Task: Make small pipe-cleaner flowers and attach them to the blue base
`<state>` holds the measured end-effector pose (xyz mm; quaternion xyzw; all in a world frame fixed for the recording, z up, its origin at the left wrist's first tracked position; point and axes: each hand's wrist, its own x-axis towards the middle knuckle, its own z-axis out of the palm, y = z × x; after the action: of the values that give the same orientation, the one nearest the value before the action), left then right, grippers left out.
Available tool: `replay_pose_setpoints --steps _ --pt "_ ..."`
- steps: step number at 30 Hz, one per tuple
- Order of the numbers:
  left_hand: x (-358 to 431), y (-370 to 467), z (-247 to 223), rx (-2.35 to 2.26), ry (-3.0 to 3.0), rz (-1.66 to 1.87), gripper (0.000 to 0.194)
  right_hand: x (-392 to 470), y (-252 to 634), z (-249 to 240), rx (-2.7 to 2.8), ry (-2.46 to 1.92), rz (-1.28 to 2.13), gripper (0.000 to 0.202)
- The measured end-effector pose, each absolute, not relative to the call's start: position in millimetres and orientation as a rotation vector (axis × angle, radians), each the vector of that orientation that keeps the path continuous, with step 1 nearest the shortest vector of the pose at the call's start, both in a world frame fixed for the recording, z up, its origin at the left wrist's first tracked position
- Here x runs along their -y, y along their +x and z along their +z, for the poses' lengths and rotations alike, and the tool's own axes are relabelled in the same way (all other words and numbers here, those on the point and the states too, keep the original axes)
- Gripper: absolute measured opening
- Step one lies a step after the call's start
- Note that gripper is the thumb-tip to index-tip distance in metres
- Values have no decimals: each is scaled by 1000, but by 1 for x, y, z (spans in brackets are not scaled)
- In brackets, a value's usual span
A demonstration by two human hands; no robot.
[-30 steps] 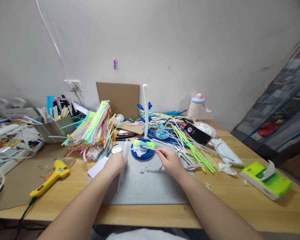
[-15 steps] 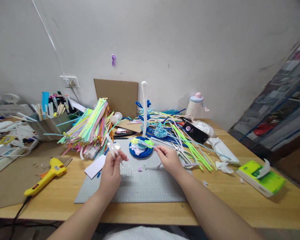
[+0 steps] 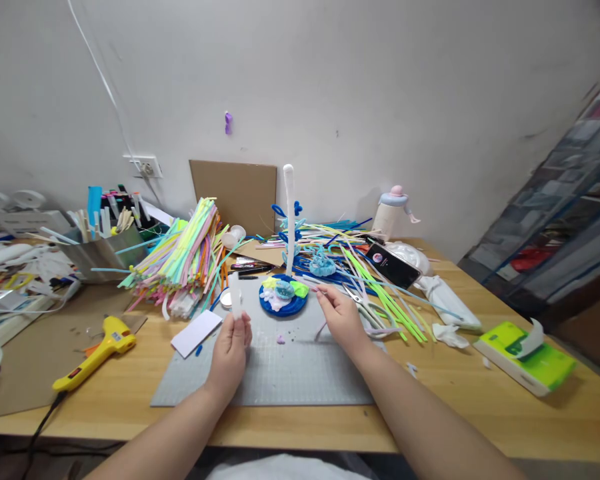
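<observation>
My left hand [image 3: 233, 350] is closed around the lower end of a translucent white strip [image 3: 235, 293], which stands up from the fingers. My right hand [image 3: 337, 313] pinches a thin lilac piece, like a pipe cleaner [image 3: 317, 289]; most of it is hidden by the fingers. Between and beyond the hands sits a round dark-blue base [image 3: 283, 311] with white, yellow, green and blue fuzzy shapes on it. A thick white fuzzy stem [image 3: 289, 220] rises behind it. Below lies a grey cutting mat [image 3: 290, 380] with a small purple bit [image 3: 281, 340].
Scissors [image 3: 365, 307] and green pipe cleaners [image 3: 385, 293] lie by my right hand. A white card [image 3: 196, 333], a pipe-cleaner bundle [image 3: 180, 247] and a yellow glue gun [image 3: 97, 353] are on the left. At right are a phone [image 3: 393, 265] and a tissue pack [image 3: 525, 357].
My left hand has turned and moved slightly right and down; its white strip now points upright. My right hand has shifted slightly right, and less of the lilac piece shows.
</observation>
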<state>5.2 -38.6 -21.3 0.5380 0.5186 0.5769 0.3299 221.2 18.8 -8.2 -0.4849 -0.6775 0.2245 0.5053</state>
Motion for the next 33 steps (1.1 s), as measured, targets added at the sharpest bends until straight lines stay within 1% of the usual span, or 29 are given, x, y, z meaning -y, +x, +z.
replay_pose_setpoints --steps 3,6,10,14,17,19,23,28,31,33 --pt "42 2 -19 -1307 1491 1505 27 -21 222 -7 1564 -1112 531 25" --pt "42 -1 -17 -1370 1525 1392 31 -18 221 -2 1556 -1093 535 24" --pt "33 7 -12 -1470 1486 1218 34 -2 211 5 1697 -1021 623 24" --pt "22 29 -3 -1322 1392 1052 31 15 194 4 1799 -985 756 22" --pt "16 41 -2 -1236 1304 921 25 18 185 -2 1752 -1015 880 20" --pt "14 43 -4 -1172 1303 852 25 17 183 -4 1699 -1027 944 19" --pt "12 37 -10 -1005 1326 872 23 14 185 -5 1653 -1053 993 20" --pt "17 30 -12 -856 1140 744 26 10 185 -7 1582 -1069 1007 20" --pt "22 30 -10 -860 1216 775 30 11 185 -3 1557 -1021 1074 17" --pt "26 30 -7 -909 1377 823 32 16 185 3 1628 -964 1078 16"
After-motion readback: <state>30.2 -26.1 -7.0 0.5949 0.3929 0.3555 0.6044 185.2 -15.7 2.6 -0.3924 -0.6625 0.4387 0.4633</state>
